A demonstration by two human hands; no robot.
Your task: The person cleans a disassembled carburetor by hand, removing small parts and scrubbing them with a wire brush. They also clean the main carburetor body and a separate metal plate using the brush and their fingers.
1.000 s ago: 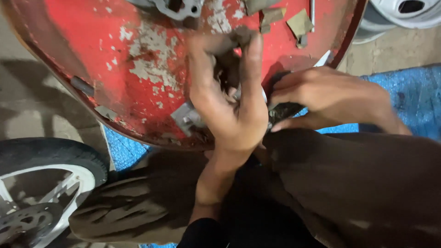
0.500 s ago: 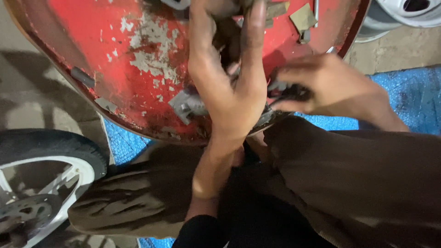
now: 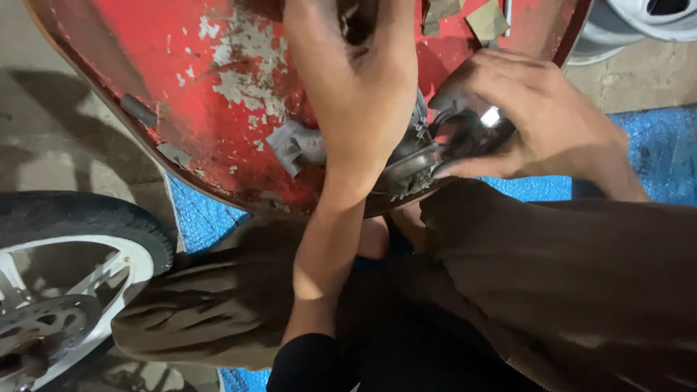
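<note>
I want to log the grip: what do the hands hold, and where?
The left hand presses on the red panel. The right hand grips a dark part at the panel's lower edge; the exact hold is hidden.

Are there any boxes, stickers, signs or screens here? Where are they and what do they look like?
None show: no package, label, sign or screen.
Red panel: top of view, curved, paint flaking to grey.
Tape scraps: top right of the panel, tan, plain.
Blue tarp: on the floor, right.
Wheel: lower left, black tyre, white rim.

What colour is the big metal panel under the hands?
Red, with grey patches of flaked paint; the head view shows it.
</note>
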